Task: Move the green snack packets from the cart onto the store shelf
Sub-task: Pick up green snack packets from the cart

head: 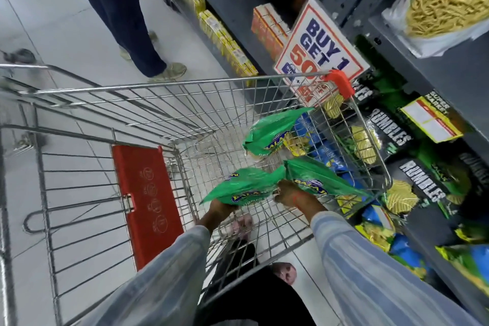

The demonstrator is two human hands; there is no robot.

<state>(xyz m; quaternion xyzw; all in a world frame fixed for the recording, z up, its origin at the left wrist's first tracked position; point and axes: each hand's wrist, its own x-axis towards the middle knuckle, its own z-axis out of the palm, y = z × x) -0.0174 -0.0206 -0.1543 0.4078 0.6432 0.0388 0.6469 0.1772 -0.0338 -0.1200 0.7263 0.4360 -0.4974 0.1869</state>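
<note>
A wire shopping cart [185,85] fills the middle of the head view. My left hand [219,208] grips a green snack packet [243,185] above the cart's basket. My right hand [293,194] holds a second green snack packet [320,180] just to the right, near the cart's right wall. A third green packet [272,130] lies further in, at the cart's front right corner, on top of blue and yellow packets [322,148]. The store shelf [449,82] stands right beside the cart on the right.
Black snack bags [420,182] and blue and yellow bags [402,243] fill the lower shelf. A "BUY 1 GET 1" sign [320,42] hangs above the cart's red corner [341,82]. Another person's legs [124,13] stand ahead in the aisle. The red child seat flap [148,201] is at left.
</note>
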